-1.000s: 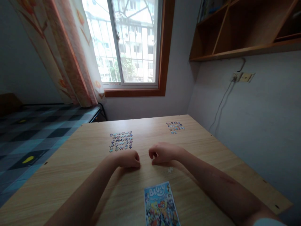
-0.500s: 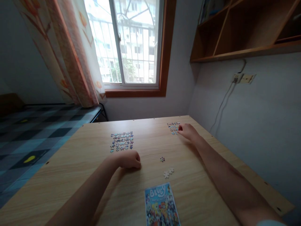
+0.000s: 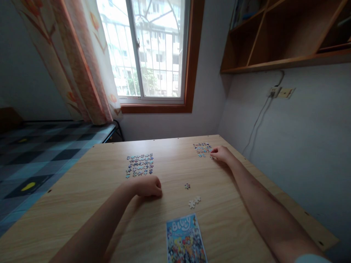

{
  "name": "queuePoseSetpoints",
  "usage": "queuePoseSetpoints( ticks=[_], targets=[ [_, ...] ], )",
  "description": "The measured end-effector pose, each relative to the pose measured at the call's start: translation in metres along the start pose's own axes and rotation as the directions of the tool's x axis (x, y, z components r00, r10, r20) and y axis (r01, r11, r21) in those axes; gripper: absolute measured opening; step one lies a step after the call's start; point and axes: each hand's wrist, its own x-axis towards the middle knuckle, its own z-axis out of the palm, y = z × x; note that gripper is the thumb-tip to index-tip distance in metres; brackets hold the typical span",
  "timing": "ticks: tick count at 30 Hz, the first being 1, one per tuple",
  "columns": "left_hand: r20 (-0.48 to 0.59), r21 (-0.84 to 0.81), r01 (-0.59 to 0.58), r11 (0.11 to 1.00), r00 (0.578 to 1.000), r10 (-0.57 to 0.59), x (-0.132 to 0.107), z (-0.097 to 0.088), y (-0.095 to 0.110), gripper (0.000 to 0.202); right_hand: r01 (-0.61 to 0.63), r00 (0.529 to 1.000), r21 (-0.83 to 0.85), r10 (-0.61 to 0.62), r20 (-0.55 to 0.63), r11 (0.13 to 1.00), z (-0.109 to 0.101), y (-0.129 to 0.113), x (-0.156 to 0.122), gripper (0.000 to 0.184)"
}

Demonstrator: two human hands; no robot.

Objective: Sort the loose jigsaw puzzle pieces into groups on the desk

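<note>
My left hand [image 3: 148,186] rests as a closed fist on the wooden table [image 3: 82,190], just below a spread of laid-out puzzle pieces [image 3: 139,165]. My right hand [image 3: 222,153] reaches far across to a smaller group of pieces [image 3: 202,149] near the table's back right, fingers pinched at its right edge; what they hold is too small to see. A single coloured piece [image 3: 187,186] and two joined pale pieces [image 3: 194,201] lie between my arms. A printed picture card [image 3: 185,239] lies at the front edge.
The table's right side runs along a wall with a socket and hanging cable [image 3: 276,91]. A wooden shelf [image 3: 274,36] hangs above. A window [image 3: 153,51] and curtain [image 3: 74,62] are behind the table, with a checked bed [image 3: 35,153] at left.
My right hand left the table's middle, uncovering the loose pieces there, and reached out to the far right group of pieces. My left fist stayed put.
</note>
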Motion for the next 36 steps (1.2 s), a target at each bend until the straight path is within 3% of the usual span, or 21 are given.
queuePoseSetpoints(
  ticks=[6,18,36],
  targets=[
    [0.0,-0.004,0.005,1.0,1.0,-0.005,-0.001,0.0,0.0,0.019,0.028,0.991,0.038,-0.033,0.129,0.999,-0.006,0.009,-0.003,0.029],
    [-0.012,-0.007,0.003,1.0,1.0,-0.004,-0.002,0.0,0.0,0.019,0.098,0.994,0.017,-0.097,-0.054,0.995,0.017,0.001,0.0,0.026],
    [-0.009,0.013,0.004,1.0,1.0,-0.004,-0.002,-0.001,0.003,0.018,0.164,0.982,0.043,-0.159,-0.1,0.986,0.022,0.008,0.003,0.022]
  ],
)
